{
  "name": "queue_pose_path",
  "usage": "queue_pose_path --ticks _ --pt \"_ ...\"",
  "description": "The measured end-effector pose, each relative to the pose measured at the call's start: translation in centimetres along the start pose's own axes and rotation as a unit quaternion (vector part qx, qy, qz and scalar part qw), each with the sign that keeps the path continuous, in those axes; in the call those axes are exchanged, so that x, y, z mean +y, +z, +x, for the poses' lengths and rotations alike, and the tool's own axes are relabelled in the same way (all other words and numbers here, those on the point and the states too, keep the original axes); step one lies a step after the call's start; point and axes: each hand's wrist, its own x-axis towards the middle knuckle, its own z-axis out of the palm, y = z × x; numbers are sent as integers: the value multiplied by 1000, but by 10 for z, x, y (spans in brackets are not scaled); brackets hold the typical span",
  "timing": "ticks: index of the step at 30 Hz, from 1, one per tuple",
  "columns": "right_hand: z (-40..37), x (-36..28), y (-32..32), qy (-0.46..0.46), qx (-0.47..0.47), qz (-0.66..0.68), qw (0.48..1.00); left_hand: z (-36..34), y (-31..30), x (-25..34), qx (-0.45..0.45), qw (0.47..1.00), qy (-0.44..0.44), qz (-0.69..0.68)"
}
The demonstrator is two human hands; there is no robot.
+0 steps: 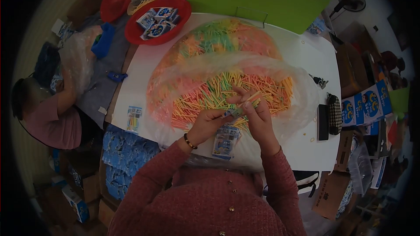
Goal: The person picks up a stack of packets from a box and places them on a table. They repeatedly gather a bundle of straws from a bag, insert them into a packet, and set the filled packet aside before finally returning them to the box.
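A large clear plastic bag (pixel 302 83) lies open on the white table, full of thin sticks (pixel 197 100) in pink, orange, yellow and green. Over its near edge, my left hand (pixel 207 124) is closed on a small blue and clear packet (pixel 230 112). My right hand (pixel 258 116) is closed round a few coloured sticks (pixel 253 99), just beside the packet's end. Below my hands lies a blue and clear packet (pixel 226 141). Another packet (pixel 134 119), with coloured sticks showing in it, lies at the table's left edge.
A red bowl (pixel 186 19) of packets stands at the back left. Many blue packets (pixel 127 157) fill a box at lower left. A black case (pixel 323 122) and a patterned pouch (pixel 334 114) lie on the right. Another person (pixel 57 120) sits at far left.
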Motion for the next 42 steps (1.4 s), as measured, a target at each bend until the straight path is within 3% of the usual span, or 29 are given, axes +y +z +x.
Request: queue_pose_path --ticks 7,9,16,19,21,22,24,27,28,30,31,33,34,36,40,42 --pt "-8 5 7 78 30 -12 996 -3 -3 -3 -8 999 -35 -19" --pt "-7 11 4 56 102 159 980 -1 0 -6 -12 999 -36 -28" --pt "0 -1 7 20 112 115 987 0 -3 -11 -23 999 -25 12" --pt "5 9 1 -59 125 130 982 -2 0 -13 -5 998 -47 -45" --pt "5 24 -17 -42 100 -124 986 -3 1 -10 42 991 -49 -115" --pt "-2 44 -28 -45 102 -125 986 -5 1 -10 39 992 -47 -113" --pt "-11 75 -41 15 83 -391 916 -6 -4 -12 84 989 -52 -113" --pt "-18 75 -45 34 81 -393 915 -8 -15 -28 91 988 -80 -101" --pt "-18 71 -42 35 79 -390 917 -11 -14 -24 94 987 -82 -99" --pt "-13 55 -40 74 127 -121 982 -12 -8 -10 85 983 -94 -129" --pt "-10 38 -32 75 127 -120 982 -11 -11 -9 86 983 -95 -129" --pt "-5 1 -11 52 90 105 989 -11 -15 -9 30 996 -85 -21" --pt "-4 -5 -7 55 91 104 989 -10 -12 -10 29 996 -87 -22" --pt "0 -13 -2 1 -4 73 997 -6 -5 -10 35 998 35 35" --pt "0 -18 10 18 -24 33 999 -9 -10 -14 -2 998 19 52" --pt "-2 -13 12 60 -15 27 998 -10 -9 -15 1 996 71 56"
